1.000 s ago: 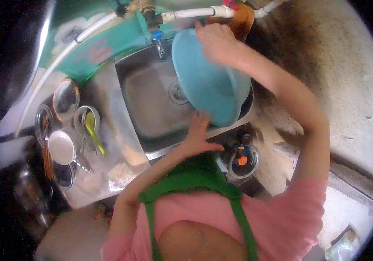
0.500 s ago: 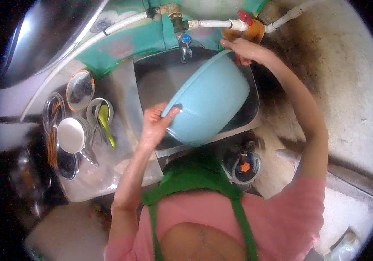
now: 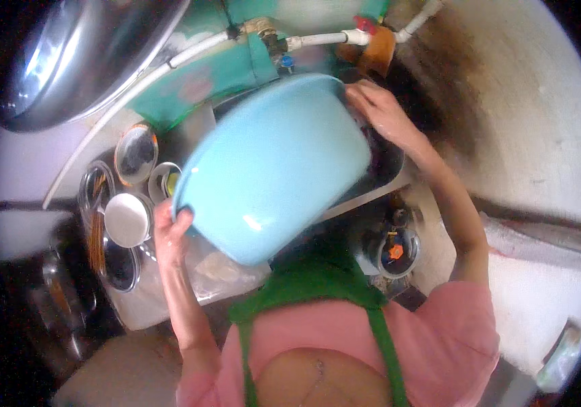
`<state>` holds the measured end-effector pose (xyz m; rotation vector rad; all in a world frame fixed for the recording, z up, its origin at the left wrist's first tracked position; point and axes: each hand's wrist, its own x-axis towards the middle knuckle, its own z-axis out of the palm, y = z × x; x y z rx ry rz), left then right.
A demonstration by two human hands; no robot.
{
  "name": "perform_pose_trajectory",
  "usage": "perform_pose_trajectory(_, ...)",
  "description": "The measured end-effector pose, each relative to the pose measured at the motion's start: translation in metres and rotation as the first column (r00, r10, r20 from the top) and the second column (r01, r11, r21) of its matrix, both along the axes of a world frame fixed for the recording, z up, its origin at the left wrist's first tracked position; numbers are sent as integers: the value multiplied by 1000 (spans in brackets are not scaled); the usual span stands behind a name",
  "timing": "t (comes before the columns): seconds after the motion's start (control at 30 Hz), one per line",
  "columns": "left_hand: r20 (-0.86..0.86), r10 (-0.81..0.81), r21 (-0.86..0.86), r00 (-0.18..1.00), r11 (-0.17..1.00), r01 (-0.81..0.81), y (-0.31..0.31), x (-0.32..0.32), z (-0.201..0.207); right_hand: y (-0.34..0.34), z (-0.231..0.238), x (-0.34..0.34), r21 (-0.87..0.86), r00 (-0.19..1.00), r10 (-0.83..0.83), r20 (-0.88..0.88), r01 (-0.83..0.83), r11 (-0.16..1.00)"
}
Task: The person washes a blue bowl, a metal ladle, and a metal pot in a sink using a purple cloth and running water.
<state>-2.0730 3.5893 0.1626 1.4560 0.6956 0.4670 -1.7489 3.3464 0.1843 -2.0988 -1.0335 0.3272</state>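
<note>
A large light-blue basin [image 3: 277, 169] is tilted in front of me, its rounded outside facing me and its opening turned away. My left hand [image 3: 172, 230] grips the basin's rim at the lower left, thumb on the outside. My right hand [image 3: 382, 112] holds the rim at the upper right, its fingers partly hidden. Beneath the basin lies the dark sink [image 3: 389, 163], mostly covered by it. What is inside the basin cannot be seen.
White pipes [image 3: 317, 41] with a blue-handled tap [image 3: 286, 63] run behind the sink. On the counter at left stand a white bowl [image 3: 128, 220], a round lid [image 3: 136, 154] and chopsticks [image 3: 95, 241]. A large shiny metal vessel [image 3: 94, 57] rises at the upper left.
The basin has moved left and up toward me, from over the sink to partly over the counter. Both hands keep their hold; the left one has shifted left with the rim.
</note>
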Motion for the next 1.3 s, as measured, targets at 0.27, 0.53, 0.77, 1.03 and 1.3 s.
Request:
perform_pose_trajectory(0.27, 158, 263, -146, 952, 960, -241, 15, -80, -12, 22, -9, -34, 252, 999, -7, 36, -3, 968)
perform_pose_trajectory(0.53, 249, 393, -313, 885, 898, -311, -29, -88, -15, 55, 45, -32, 271, 982, -36, 187, -16, 963)
perform_pose_trajectory(0.77, 93, 413, -579, 906, 763, -288, -131, 2, 22, 46, 51, -21, 54, 943, 64, 327, -86, 995)
perform_pose_trajectory(1.03, 66, 421, -864, 905, 478, -159, -166, 112, 13, 43, 65, -22, -52, 880, 169, 443, -163, 985)
perform_pose_trajectory(1.3, -633, -25, 368, 774, 870, 329, -106, 174, 13, -7, 35, 12, 315, 975, 221, -34, -199, 928)
